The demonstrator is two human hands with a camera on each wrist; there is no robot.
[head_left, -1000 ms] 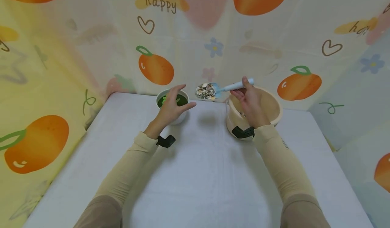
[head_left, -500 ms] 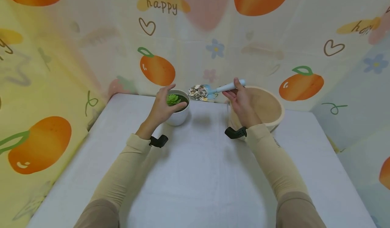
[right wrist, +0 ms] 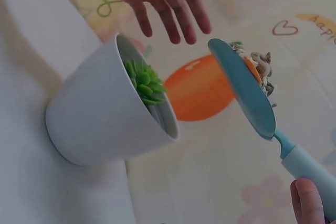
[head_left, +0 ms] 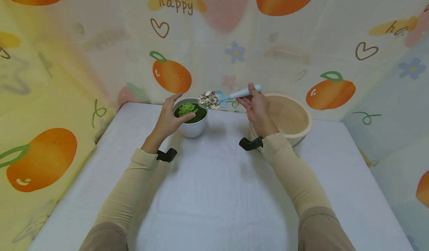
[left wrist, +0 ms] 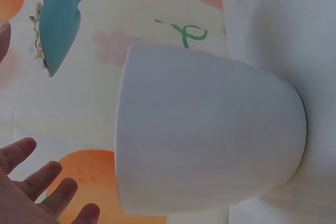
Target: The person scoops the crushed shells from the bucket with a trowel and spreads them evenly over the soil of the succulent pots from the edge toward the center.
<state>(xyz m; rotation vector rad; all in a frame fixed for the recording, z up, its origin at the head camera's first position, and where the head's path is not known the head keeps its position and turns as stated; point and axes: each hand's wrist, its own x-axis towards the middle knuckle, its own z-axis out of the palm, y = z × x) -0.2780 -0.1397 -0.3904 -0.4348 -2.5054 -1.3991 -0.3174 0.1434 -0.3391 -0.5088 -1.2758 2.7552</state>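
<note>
My right hand (head_left: 258,109) grips the pale blue handle of a small garden trowel (right wrist: 244,87). Its scoop is heaped with small shells and stones (head_left: 209,99) and is held level in the air, its tip by the right rim of a white flower pot (head_left: 193,128). A green succulent (head_left: 187,109) grows in dark soil inside that pot. My left hand (head_left: 169,116) is by the pot's left side, thumb and fingers spread and holding nothing. In the right wrist view, the left fingers (right wrist: 181,17) hang above the pot's opening, apart from the plant.
A large cream bucket (head_left: 291,117) stands on the right behind my right forearm. A white cloth (head_left: 214,191) covers the table. Right behind the table's far edge hangs a printed curtain (head_left: 214,64) with oranges and hearts, and similar cloth closes both sides.
The loaded trowel has travelled left from near the bucket to the pot's rim. My left hand has shifted left from over the pot to its side, uncovering the succulent.
</note>
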